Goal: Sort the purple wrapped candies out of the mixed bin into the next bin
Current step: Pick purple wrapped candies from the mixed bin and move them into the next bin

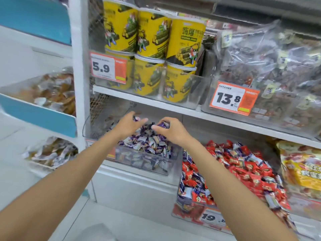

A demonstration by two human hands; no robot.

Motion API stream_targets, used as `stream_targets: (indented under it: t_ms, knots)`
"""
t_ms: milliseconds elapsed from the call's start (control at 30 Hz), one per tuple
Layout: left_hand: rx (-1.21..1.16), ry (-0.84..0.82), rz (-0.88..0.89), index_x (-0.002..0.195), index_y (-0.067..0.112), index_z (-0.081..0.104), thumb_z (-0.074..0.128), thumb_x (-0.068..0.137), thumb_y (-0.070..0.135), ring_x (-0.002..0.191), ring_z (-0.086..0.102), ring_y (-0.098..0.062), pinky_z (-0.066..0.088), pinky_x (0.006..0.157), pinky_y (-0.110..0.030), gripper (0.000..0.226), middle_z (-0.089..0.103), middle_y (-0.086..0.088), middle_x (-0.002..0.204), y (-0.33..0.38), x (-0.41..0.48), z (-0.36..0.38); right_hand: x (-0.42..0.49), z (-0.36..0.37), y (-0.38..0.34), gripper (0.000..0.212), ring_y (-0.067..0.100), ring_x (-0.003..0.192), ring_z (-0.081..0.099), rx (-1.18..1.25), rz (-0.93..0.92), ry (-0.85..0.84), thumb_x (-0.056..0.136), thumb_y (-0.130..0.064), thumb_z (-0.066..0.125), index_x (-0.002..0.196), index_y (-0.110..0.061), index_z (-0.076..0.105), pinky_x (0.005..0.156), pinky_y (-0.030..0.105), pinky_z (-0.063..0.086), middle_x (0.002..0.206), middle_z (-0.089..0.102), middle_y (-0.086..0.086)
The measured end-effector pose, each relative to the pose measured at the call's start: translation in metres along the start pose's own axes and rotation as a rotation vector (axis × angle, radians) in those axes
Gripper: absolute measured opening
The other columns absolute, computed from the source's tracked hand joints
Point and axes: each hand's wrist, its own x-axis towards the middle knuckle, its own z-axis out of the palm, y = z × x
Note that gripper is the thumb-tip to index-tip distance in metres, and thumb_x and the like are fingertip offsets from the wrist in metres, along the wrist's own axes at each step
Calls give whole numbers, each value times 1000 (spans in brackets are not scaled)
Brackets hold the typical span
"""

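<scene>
fingers (156, 129) around crinkly purple candy (163, 124)

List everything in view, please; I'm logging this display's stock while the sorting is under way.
Purple candies: one binful, purple-white, low centre.
Mixed candies: one binful, red and purple, right of those.
Tubs: six visible, yellow, stacked above the purple candies.
Price tags: at least three, orange-white, on bin fronts.
Snack bags: several, clear with dark contents, upper right.
Left hand: one, over the purple candies, a wrapper at its fingers, grip unclear.
Right hand: one, beside it, grips a purple candy.
</scene>
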Motion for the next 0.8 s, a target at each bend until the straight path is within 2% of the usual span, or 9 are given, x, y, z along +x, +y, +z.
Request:
stream_targets:
  t_ms: [33, 100, 167, 300, 400, 500, 600, 700, 800]
  knots:
    - [15, -46, 6, 148, 10, 34, 49, 93, 56, 134, 43, -26, 35, 101, -33, 73, 39, -9, 152, -2, 4, -3, 11, 9, -2, 51, 16, 104, 56, -14, 54, -108, 87, -49, 66, 123, -13, 60, 86, 30, 42, 112, 59, 3]
    - [55, -119, 50, 147, 9, 37, 40, 99, 47, 136, 41, -25, 32, 107, -32, 61, 41, -10, 150, -10, 6, -3, 22, 16, -3, 70, 19, 137, 39, -148, 103, -300, 90, -49, 62, 148, -18, 38, 105, 30, 34, 149, 40, 4]
    - [73, -124, 87, 142, 10, 46, 41, 100, 41, 132, 46, -23, 34, 106, -30, 52, 48, -8, 146, -18, 1, -1, 15, 6, -2, 67, 18, 143, 30, -232, 48, -294, 94, -42, 60, 150, -20, 32, 111, 28, 28, 157, 30, -1]
    - [6, -72, 163, 117, 21, 66, 53, 98, 32, 101, 63, -15, 49, 87, -31, 25, 67, 1, 119, -17, -22, 8, -37, -46, 22, 30, 10, 123, 51, -158, -10, 3, 97, -18, 56, 126, -24, 60, 102, 27, 39, 133, 58, -5]
    - [-218, -164, 175, 113, 19, 68, 57, 96, 29, 94, 67, -13, 56, 84, -30, 22, 70, 0, 107, 19, -51, 27, -79, -79, 47, 27, 15, 94, 63, -42, 58, 197, 92, 2, 52, 94, -22, 63, 80, 17, 47, 100, 69, 1]
    - [-363, -340, 140, 122, 23, 62, 61, 94, 27, 99, 66, -4, 55, 81, -18, 29, 67, 6, 116, 55, -69, 54, -85, -78, 63, 21, 21, 90, 61, -4, 167, 47, 92, 7, 52, 106, -7, 59, 70, 12, 49, 106, 68, 17]
    - [-335, -352, 156, 127, 25, 58, 72, 85, 25, 101, 63, -1, 49, 73, -6, 44, 64, 10, 120, 70, -75, 75, -72, -47, 68, 39, 29, 110, 59, -191, 130, -151, 90, -12, 64, 127, -4, 56, 96, 40, 48, 124, 63, 17]
    - [-357, -352, 123, 129, 28, 57, 76, 82, 26, 107, 62, -3, 53, 87, -19, 51, 61, 13, 126, 68, -78, 79, -67, -22, 77, 44, 33, 116, 54, -479, 2, -144, 90, -21, 63, 132, -12, 51, 95, 41, 44, 127, 62, 12]
    - [-339, -372, 99, 129, 30, 57, 76, 81, 27, 112, 60, -4, 51, 96, -32, 51, 59, 15, 129, 67, -80, 77, -77, -39, 83, 31, 17, 90, 61, -396, -16, -116, 92, -15, 63, 122, -11, 60, 81, 33, 46, 105, 66, -2]
